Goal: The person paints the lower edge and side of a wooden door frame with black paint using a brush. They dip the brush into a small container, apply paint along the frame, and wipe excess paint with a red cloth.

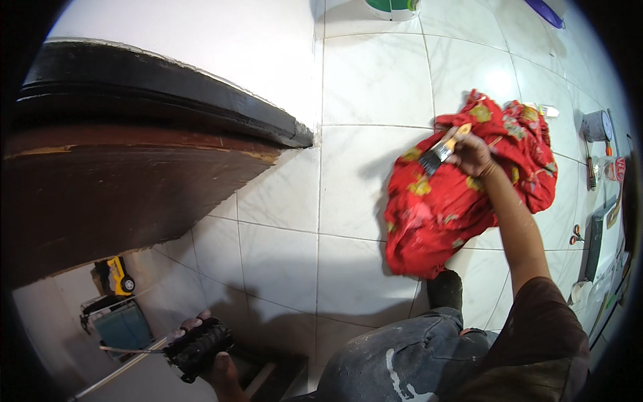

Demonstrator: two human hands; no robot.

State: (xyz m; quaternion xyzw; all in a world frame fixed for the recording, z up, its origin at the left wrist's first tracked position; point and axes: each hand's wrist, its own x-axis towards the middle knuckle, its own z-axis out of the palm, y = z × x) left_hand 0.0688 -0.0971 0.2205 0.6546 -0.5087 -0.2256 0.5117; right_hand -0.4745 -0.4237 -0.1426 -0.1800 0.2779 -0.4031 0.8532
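While my left grip [224,376] clasps a black ridged cylinder [201,345], my right grip [474,157] pinches a wooden-handled, black-bristled paintbrush [441,149] over the crumpled red floral cloth [429,218]; I judge a loosened hold could drop it, soiling the glossy white floor tiles [365,80] beyond.

The flat paintbrush with dark bristles [443,151] has a smooth, pale wooden handle and a shiny metal band. The crumpled red flower-patterned cloth [425,224] looks soft and matt. The white square floor tiles [365,171] are smooth and glossy, faintly veined. The dark brown wooden door panel [114,197] has a low sheen and rough, splintered edges; the blue-grey trousers [362,358] are matt, paint-smeared cloth.
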